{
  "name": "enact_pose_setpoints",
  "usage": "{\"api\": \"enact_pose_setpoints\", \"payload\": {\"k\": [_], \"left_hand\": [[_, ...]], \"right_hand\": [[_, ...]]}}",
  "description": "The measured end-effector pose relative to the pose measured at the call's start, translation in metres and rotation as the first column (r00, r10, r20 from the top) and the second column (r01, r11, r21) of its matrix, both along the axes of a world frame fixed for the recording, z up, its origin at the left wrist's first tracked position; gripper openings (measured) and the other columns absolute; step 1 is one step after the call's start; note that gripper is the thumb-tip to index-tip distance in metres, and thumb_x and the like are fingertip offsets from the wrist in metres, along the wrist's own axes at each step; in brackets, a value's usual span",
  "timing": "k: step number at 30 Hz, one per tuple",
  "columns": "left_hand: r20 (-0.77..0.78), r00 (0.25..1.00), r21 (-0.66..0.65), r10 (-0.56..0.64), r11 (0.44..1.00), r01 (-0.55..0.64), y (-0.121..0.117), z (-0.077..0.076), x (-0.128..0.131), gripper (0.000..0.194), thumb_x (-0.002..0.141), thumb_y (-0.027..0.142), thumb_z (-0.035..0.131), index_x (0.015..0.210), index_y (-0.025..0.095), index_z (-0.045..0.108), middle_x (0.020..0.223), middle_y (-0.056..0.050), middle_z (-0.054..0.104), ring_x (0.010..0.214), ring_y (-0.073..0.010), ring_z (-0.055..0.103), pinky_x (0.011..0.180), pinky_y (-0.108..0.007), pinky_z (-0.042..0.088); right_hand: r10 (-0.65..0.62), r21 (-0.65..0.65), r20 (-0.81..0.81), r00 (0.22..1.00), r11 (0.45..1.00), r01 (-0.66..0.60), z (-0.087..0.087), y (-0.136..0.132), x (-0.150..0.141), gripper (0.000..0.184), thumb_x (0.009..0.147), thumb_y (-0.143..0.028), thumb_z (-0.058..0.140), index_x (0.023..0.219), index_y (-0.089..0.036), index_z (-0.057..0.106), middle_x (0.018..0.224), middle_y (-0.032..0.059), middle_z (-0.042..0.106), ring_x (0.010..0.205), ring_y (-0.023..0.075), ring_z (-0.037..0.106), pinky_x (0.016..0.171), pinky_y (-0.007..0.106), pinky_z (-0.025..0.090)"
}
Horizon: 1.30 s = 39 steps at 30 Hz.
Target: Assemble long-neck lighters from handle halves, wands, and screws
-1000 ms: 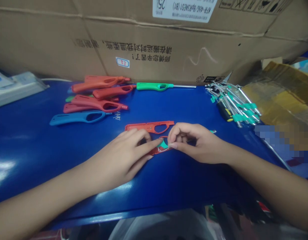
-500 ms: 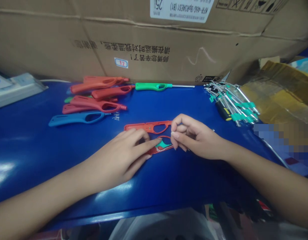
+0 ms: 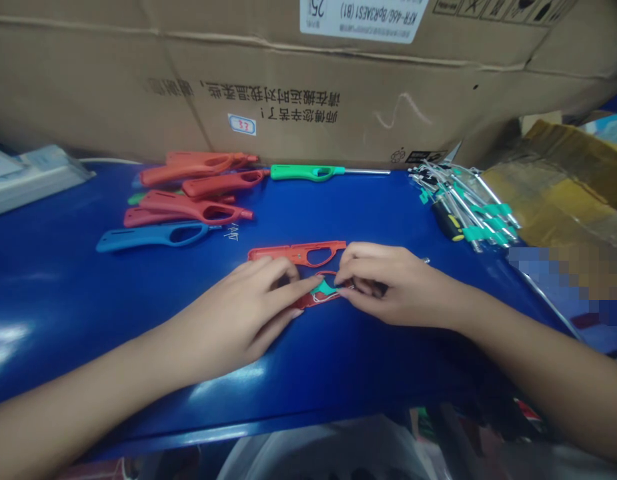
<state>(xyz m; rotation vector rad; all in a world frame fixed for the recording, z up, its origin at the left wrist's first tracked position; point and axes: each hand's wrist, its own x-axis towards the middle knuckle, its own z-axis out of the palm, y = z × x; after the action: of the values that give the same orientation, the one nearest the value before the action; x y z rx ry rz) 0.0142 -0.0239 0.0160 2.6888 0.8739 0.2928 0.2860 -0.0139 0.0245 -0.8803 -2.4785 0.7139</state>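
Observation:
My left hand [image 3: 258, 300] grips the lower red lighter shell half [image 3: 303, 303], its index fingertip resting on a green trigger [image 3: 323, 287] inside. A thin white wire [image 3: 319, 298] runs along the shell. At the shell's narrow end my right hand [image 3: 395, 283] is closed, thumb and index fingertip pinching by the wire; its other fingers curl underneath and are partly hidden. Just behind lies the matching red shell half [image 3: 301, 252], hollow side up. A small metal tip [image 3: 426, 261] shows beyond my right hand, the rest of that part covered.
Several red and orange lighter handles [image 3: 188, 207] and a blue handle [image 3: 148, 239] lie at left. Behind are a green lighter [image 3: 301, 172] and a cardboard box [image 3: 268, 73]. Metal rods with green triggers [image 3: 481, 207] and a black-yellow screwdriver [image 3: 448, 221] lie right; a power strip [image 3: 38, 180] far left.
My right hand lifted slightly away from the shell's narrow end, then came back down, its thumb and index finger pinching there again. My left hand has stayed in place on the shell.

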Motion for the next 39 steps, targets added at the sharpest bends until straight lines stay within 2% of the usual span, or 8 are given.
{"api": "enact_pose_setpoints", "payload": {"k": [3, 6, 12, 21, 32, 39], "left_hand": [[-0.002, 1.000, 0.001, 0.002, 1.000, -0.002, -0.0001, -0.0004, -0.0006, 0.044, 0.105, 0.025, 0.045, 0.149, 0.026, 0.050, 0.115, -0.010, 0.060, 0.103, -0.0252, 0.057, 0.089, -0.044, 0.051], [0.000, 1.000, 0.004, 0.007, 1.000, -0.007, -0.0003, -0.0005, -0.0007, 0.044, 0.105, 0.025, 0.046, 0.149, 0.025, 0.050, 0.115, -0.010, 0.060, 0.104, -0.0255, 0.057, 0.090, -0.044, 0.051], [0.017, 1.000, 0.011, -0.002, 1.000, 0.002, 0.0002, 0.0001, 0.0005, 0.043, 0.105, 0.024, 0.045, 0.147, 0.023, 0.052, 0.114, -0.011, 0.060, 0.101, -0.0251, 0.058, 0.088, -0.043, 0.052], [-0.005, 1.000, 0.058, -0.009, 0.998, 0.009, -0.0013, -0.0008, 0.0009, 0.042, 0.105, 0.025, 0.046, 0.146, 0.023, 0.054, 0.110, -0.010, 0.060, 0.098, -0.0252, 0.057, 0.083, -0.041, 0.051], [-0.018, 1.000, 0.085, -0.011, 0.996, 0.012, -0.0014, -0.0011, 0.0027, 0.042, 0.106, 0.025, 0.044, 0.146, 0.021, 0.054, 0.114, -0.012, 0.060, 0.100, -0.0255, 0.058, 0.085, -0.042, 0.052], [-0.145, 0.989, 0.250, -0.015, 0.967, 0.051, -0.0066, -0.0034, 0.0047, 0.045, 0.106, 0.025, 0.043, 0.149, 0.017, 0.051, 0.110, -0.013, 0.062, 0.096, -0.0287, 0.060, 0.078, -0.045, 0.054]], "right_hand": [[0.014, 0.020, 0.046, 0.999, 1.000, -0.015, 0.0003, 0.0009, 0.0005, 0.006, 0.093, -0.010, 0.064, 0.091, -0.015, 0.067, 0.094, 0.0018, 0.057, 0.069, 0.0065, 0.052, 0.063, 0.020, 0.042], [0.034, 0.057, 0.059, 0.998, 0.998, -0.037, -0.0013, 0.0027, 0.0013, 0.010, 0.098, -0.013, 0.060, 0.090, -0.015, 0.067, 0.097, 0.0037, 0.060, 0.082, 0.0105, 0.058, 0.074, 0.022, 0.046], [0.084, 0.073, 0.083, 0.993, 0.993, -0.091, -0.0041, 0.0025, 0.0025, 0.013, 0.104, -0.018, 0.051, 0.098, -0.017, 0.063, 0.106, 0.0071, 0.062, 0.101, 0.0159, 0.060, 0.089, 0.027, 0.048], [0.095, 0.033, 0.142, 0.985, 0.994, -0.101, -0.0044, 0.0012, 0.0013, 0.020, 0.105, -0.020, 0.048, 0.092, -0.018, 0.061, 0.104, 0.0071, 0.060, 0.092, 0.0165, 0.060, 0.082, 0.029, 0.048], [0.082, 0.101, 0.274, 0.958, 0.988, -0.114, -0.0004, -0.0008, -0.0013, 0.024, 0.104, -0.015, 0.043, 0.092, -0.017, 0.063, 0.104, 0.0078, 0.061, 0.086, 0.0169, 0.058, 0.075, 0.029, 0.048], [0.101, 0.138, 0.284, 0.953, 0.980, -0.145, -0.0022, -0.0008, -0.0007, 0.027, 0.104, -0.015, 0.041, 0.089, -0.016, 0.064, 0.101, 0.0086, 0.062, 0.084, 0.0173, 0.058, 0.074, 0.030, 0.049]]}}
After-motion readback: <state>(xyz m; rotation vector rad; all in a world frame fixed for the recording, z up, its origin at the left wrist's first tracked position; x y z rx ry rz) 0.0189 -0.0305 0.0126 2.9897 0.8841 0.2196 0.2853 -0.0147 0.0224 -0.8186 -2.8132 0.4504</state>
